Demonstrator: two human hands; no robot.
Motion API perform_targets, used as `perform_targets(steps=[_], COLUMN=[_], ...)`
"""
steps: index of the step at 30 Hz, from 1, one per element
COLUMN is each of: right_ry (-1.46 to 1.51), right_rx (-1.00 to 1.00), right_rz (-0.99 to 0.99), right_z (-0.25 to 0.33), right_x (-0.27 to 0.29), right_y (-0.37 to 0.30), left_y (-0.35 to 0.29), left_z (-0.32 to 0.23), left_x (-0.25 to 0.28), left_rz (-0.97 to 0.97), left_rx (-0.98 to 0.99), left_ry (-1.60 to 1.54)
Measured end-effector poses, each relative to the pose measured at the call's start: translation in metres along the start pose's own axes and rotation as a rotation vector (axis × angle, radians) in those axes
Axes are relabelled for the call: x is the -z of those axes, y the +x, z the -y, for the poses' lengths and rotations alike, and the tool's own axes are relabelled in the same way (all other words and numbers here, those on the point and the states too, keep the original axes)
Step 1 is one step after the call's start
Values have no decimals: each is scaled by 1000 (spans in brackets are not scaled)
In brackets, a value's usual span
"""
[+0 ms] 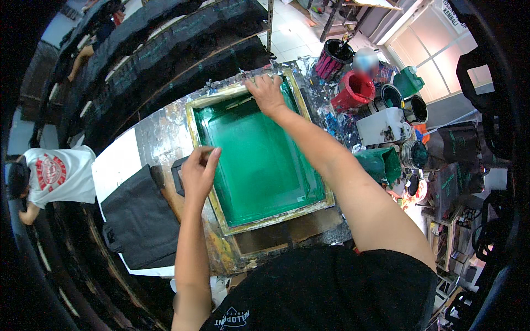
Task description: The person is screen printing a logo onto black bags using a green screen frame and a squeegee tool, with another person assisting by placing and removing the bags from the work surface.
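Observation:
A screen-printing frame [222, 219] with a pale, worn rim lies on the table in front of me, its mesh [256, 160] covered in green ink. At its far end, my right hand [266, 95] is closed over a squeegee [223, 98] with a light wooden handle; the fingers partly hide it. Over the left rim hovers my left hand [200, 170], fingers loosely bent and thumb apart, with nothing visible in it. Left of the frame, a black fabric bag [144, 220] lies flat on a white board [117, 157].
Racks [182, 47] of black bags rise at the far left. Ink containers crowd the right: a red bucket [353, 91], a pink-black bucket [334, 59], a green tub [381, 164] and a white jerrycan [381, 126]. Another person in a white shirt [63, 175] is at the left.

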State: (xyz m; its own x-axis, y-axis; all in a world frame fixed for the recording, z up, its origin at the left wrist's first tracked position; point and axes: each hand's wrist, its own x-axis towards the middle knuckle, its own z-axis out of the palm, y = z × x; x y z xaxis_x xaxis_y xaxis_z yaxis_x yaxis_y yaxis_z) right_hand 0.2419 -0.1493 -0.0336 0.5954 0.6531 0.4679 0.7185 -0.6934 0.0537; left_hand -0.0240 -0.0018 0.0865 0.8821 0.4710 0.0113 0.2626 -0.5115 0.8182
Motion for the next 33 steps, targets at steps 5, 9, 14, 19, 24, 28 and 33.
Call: perform_targets(steps=[5,9,14,19,24,28,33], right_ry=[81,159,230,117,108,153,141], right_rx=[149,118,22,14,36,44,54], right_rz=[148,315,323,407,446,443,488], right_z=[-9,-43,-37,-35,-27,-17,3], right_x=[9,9,3,8,26,47,77], right_y=[22,31,21,25,5,-35,-88], left_y=[108,170,187,187,155,107,42], left_z=[16,35,74,71,67,59,61], left_x=[-31,-44,-58,-59,-57,-59,-56], left_rz=[-307,-99,57,45,78,144,110], left_rx=[-592,-587,-478,-499,-451,-350,-407], left_ry=[675,844,899,880,910,868,848])
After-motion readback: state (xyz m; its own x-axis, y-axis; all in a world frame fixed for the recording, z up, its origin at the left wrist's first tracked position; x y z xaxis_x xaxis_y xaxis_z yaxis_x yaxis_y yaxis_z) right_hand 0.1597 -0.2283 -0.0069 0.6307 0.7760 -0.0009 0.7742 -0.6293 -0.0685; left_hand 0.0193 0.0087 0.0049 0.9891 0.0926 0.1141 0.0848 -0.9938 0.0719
